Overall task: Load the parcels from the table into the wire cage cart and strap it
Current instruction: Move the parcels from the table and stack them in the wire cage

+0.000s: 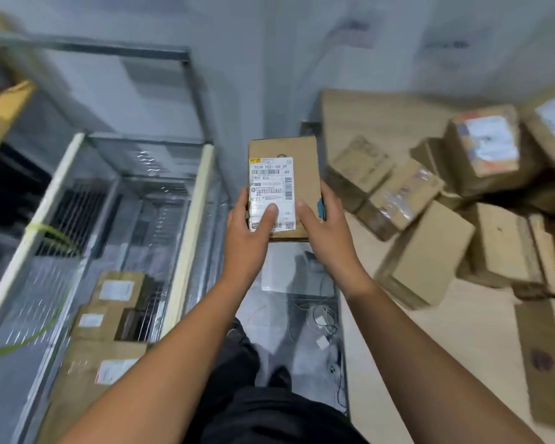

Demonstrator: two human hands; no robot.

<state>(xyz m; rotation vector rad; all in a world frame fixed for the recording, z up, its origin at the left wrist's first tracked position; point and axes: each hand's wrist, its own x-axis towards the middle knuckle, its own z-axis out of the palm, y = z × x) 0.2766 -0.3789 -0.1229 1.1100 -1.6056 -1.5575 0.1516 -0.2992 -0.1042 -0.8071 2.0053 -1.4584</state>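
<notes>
A small cardboard parcel (297, 152) with a white shipping label faces up in mid-air between the cart and the table. My left hand (249, 232) grips its near left corner, thumb lying on the label. My right hand (321, 224) grips its near right side, fingers wrapped round the edge. The wire cage cart (193, 206) stands open-topped to the left, with three labelled cardboard parcels (116, 299) lying on its floor. Several more brown parcels (426, 251) lie heaped on the light wooden table (462, 341) to the right.
A green strap (50, 230) hangs over the cart's left rail. Cables and a white sheet lie on the grey floor (305, 318) in the gap between cart and table. My legs in dark trousers stand there. A grey wall is behind.
</notes>
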